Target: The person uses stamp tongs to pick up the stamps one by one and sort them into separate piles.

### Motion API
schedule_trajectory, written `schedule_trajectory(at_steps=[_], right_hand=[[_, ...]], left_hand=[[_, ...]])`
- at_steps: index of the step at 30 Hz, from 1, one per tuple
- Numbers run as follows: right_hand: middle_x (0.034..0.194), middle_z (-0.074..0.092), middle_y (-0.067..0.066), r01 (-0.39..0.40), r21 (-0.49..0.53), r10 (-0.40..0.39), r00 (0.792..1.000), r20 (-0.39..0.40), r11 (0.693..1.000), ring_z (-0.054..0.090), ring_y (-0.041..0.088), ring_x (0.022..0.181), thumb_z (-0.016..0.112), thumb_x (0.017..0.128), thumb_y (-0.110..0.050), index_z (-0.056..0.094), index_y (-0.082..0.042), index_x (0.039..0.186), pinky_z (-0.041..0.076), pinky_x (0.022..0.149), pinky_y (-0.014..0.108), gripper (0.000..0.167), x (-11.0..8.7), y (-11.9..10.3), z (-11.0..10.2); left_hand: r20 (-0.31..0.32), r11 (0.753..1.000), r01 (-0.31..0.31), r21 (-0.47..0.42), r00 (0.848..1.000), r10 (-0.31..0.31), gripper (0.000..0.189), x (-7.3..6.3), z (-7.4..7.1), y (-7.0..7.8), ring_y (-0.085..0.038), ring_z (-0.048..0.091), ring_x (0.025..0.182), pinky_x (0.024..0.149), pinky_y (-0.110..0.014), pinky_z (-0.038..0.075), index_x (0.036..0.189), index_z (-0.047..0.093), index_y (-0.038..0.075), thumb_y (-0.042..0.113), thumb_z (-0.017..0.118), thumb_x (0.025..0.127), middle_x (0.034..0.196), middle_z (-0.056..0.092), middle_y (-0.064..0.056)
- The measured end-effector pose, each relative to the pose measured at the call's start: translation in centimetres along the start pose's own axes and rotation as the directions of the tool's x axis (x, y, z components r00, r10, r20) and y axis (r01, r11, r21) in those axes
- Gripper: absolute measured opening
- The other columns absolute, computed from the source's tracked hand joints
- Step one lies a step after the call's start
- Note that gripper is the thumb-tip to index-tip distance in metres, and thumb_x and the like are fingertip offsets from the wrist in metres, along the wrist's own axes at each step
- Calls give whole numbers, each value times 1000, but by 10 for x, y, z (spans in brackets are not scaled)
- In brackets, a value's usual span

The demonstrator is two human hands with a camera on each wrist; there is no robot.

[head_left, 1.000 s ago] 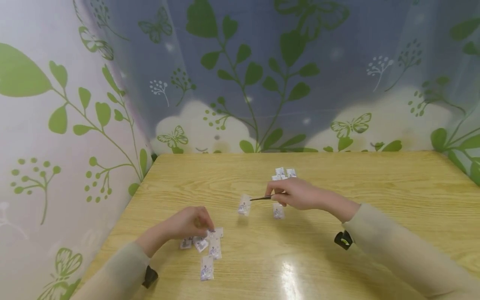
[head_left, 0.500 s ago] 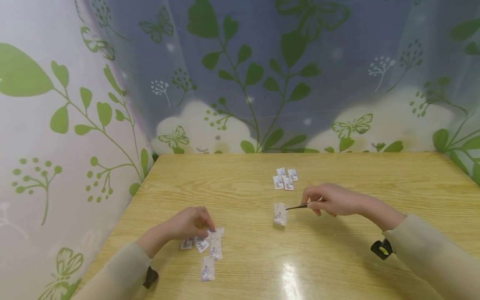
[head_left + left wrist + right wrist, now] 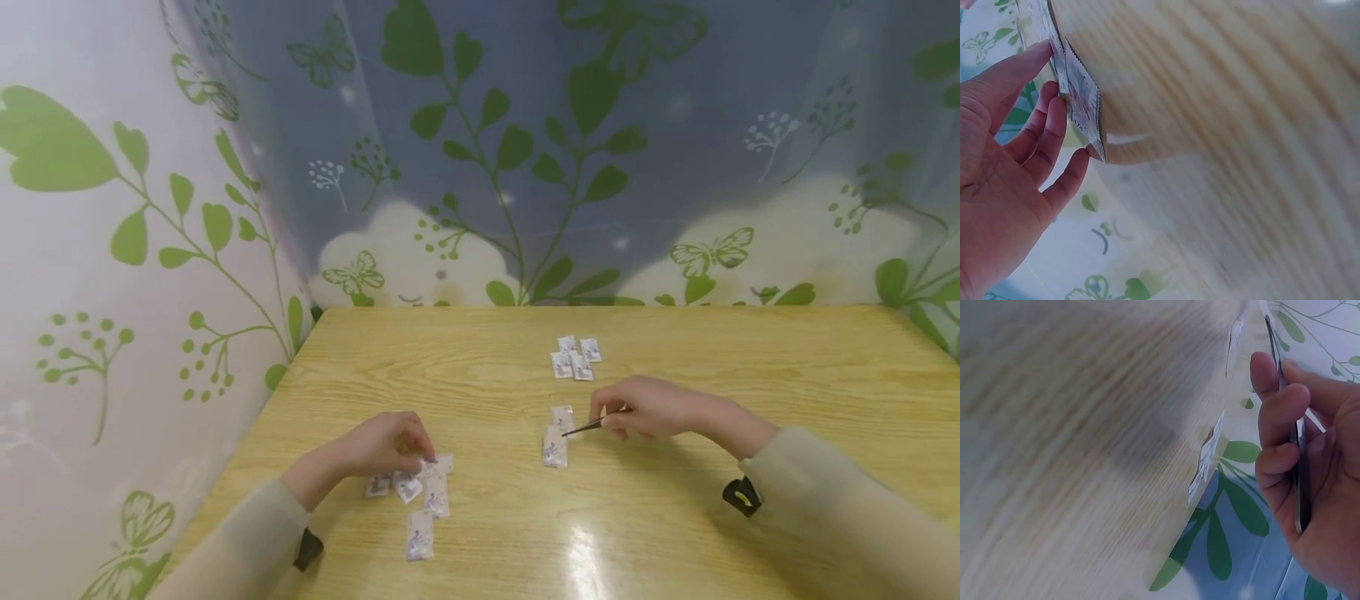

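My left hand (image 3: 393, 448) rests with its fingertips on a cluster of small white sachets (image 3: 423, 487) near the table's front left. The left wrist view shows the fingers (image 3: 1054, 119) nearly straight against the sachets (image 3: 1085, 106). My right hand (image 3: 637, 408) pinches thin dark tweezers (image 3: 583, 427), which also show along the fingers in the right wrist view (image 3: 1299, 462). The tweezer tip sits at the top edge of one sachet (image 3: 555, 450) lying on the table, just below another sachet (image 3: 562, 415). Whether the tip still grips it cannot be told.
Several more sachets (image 3: 576, 357) lie grouped farther back at mid-table. The wooden table (image 3: 750, 350) meets a leaf-patterned curtain (image 3: 480, 167) at the back and on the left. A glare spot (image 3: 581, 542) marks the near table surface.
My right hand carried a sachet in the tweezers from mid-left over to the right, then lowered it beside the sachet lying there. The left hand stayed on its cluster.
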State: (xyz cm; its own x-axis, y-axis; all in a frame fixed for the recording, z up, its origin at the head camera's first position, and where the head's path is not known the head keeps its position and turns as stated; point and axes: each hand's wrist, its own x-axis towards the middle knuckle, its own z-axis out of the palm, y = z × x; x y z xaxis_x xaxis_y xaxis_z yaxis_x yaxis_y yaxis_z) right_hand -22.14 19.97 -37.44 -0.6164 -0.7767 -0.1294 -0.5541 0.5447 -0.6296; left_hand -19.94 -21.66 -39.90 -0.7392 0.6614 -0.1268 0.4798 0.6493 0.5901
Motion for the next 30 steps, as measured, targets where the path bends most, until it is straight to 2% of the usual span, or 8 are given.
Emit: schedule_trajectory(at_steps=[6,12,22,30], right_hand=[[66,59,-3,-21,-33,21,1000,6,999,44,7,42,54,99,-8,64,-15,101,46,50,29,12,7,3,0],[66,60,-4,-51,-51,51,999,6,997,44,8,42,55,98,-10,64,-16,101,44,47,28,11,9,4,-2],[73,60,-1,-93,-9,93,995,-40,996,45,9,46,54,99,-10,61,-15,110,44,46,29,14,-5,2,-11],[75,61,2,-70,9,71,992,-105,997,41,8,44,52,101,-14,56,-16,116,43,48,29,16,-13,-5,-14]], left_hand=[[9,1000,4,-10,1000,-4,19,1,1,1,-12,57,89,81,-31,48,91,74,19,3,75,80,92,57,9],[5,1000,2,3,1000,-2,19,1,1,0,-12,56,88,81,-31,48,91,74,19,3,75,80,92,57,10],[-5,1000,-23,15,1000,23,20,3,0,-3,-11,56,87,79,-30,48,90,74,21,3,75,80,91,57,11],[-3,1000,-15,9,1000,15,20,2,1,-2,-11,55,86,79,-31,47,90,73,20,3,75,80,91,57,10]])
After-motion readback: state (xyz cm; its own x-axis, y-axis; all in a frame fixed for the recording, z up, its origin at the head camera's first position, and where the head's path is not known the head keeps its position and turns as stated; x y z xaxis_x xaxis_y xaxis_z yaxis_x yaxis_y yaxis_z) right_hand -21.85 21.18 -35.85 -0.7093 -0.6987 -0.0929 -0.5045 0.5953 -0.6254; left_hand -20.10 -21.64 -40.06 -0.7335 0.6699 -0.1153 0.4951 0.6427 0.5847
